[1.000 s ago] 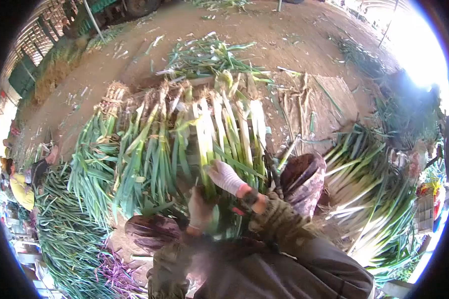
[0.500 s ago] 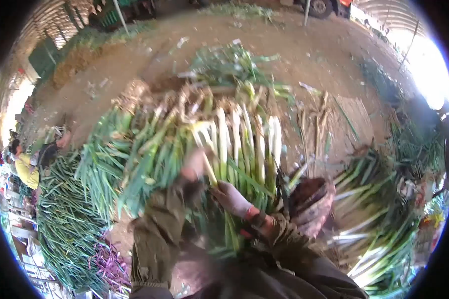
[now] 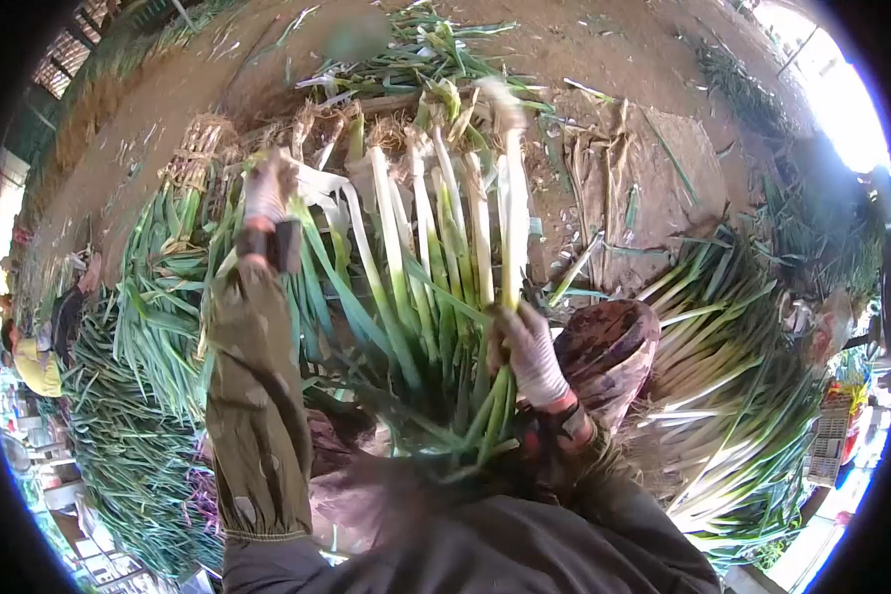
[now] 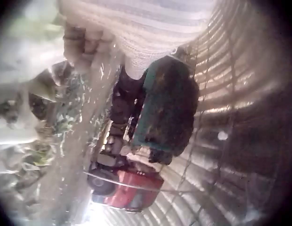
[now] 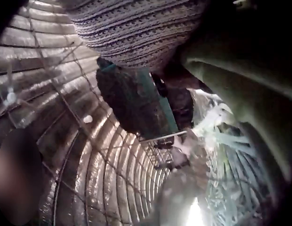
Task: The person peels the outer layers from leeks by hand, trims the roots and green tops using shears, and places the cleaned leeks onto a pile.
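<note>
My gloved right hand (image 3: 535, 356) grips a leek (image 3: 514, 218) round its green part. The leek's long white shank points away from me, with its root end blurred at the top. Farther left, my gloved left hand (image 3: 265, 196) is stretched out at the root ends of the row. It holds a white-and-green leek leaf (image 3: 317, 184) that trails down over the leaves beside it. Between the hands lie several leeks with bare white shanks (image 3: 386, 213). In the left wrist view a striped knit glove (image 4: 150, 28) covers most of the hand; its fingertips are blurred.
Tied leek bundles (image 3: 198, 173) lie at the left, past which spreads a big green heap (image 3: 129, 465). A loose leek pile (image 3: 723, 396) fills the right side. Leaf scraps (image 3: 426, 54) lie on the dirt ahead. My right knee (image 3: 609, 356) stands beside the right hand.
My hands were together at one leek half a second ago. Since then the left has swung forward and left with a leaf, while the right has moved right, gripping a leek.
</note>
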{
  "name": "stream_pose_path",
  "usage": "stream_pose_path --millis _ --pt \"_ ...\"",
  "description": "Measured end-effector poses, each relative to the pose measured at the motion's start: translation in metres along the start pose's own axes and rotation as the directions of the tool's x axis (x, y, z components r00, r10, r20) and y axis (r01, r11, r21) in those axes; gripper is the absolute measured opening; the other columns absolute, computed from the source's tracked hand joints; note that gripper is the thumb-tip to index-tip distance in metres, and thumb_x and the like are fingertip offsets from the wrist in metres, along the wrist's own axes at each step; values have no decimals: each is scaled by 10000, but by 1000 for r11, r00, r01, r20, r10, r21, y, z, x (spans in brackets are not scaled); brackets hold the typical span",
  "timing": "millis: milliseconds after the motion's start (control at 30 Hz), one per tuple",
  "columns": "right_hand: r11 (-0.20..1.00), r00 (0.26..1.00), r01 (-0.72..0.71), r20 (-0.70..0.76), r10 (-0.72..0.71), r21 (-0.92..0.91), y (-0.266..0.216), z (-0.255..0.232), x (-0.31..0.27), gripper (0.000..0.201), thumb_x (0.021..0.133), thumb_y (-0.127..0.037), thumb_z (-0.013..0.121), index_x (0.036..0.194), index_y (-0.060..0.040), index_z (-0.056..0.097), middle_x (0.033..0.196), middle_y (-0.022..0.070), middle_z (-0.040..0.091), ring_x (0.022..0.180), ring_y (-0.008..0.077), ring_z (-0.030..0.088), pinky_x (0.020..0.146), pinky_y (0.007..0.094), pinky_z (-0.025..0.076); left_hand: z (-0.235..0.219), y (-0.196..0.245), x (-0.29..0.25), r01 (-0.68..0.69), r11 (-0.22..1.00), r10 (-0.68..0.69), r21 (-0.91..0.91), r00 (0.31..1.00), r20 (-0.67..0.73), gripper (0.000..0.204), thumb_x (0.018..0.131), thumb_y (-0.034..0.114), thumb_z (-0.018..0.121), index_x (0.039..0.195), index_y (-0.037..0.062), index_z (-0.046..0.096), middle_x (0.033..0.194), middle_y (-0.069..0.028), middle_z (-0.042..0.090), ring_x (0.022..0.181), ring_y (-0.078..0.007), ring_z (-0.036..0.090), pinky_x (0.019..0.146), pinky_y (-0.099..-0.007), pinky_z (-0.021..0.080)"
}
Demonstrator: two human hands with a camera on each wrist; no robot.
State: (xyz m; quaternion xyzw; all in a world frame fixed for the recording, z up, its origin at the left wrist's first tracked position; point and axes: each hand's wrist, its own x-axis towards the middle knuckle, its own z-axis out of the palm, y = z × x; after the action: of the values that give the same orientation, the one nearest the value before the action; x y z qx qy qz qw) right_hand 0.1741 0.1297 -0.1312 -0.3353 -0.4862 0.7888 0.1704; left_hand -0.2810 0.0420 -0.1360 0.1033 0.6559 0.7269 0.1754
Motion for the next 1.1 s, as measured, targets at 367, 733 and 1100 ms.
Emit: stream_pose_path --millis 367,733,1100 --pt "997 994 -44 93 50 -62 33 50 20 181 1014 -191 560 1051 -14 565 752 11 590 519 91 542 482 248 480 35 -174 -85 -78 459 44 885 997 65 316 773 271 730 903 -12 679 845 -250 699 872 -395 699 720 -434 519" --pt "991 985 111 126 -120 76 79 98 62 335 974 -185 651 1203 13 509 977 43 625 852 108 562 770 266 503 68 -56 -161 132 989 -145 62 937 317 249 972 223 632 1080 4 587 930 -34 619 873 -119 574 767 -269 485" --pt "983 979 113 154 -136 145 50 89 5 251 1008 -197 596 1154 -59 446 879 4 576 654 60 518 548 233 463 84 22 -35 360 927 -295 -102 872 392 135 936 146 684 915 25 626 735 -74 609 677 -229 615 650 -385 584"
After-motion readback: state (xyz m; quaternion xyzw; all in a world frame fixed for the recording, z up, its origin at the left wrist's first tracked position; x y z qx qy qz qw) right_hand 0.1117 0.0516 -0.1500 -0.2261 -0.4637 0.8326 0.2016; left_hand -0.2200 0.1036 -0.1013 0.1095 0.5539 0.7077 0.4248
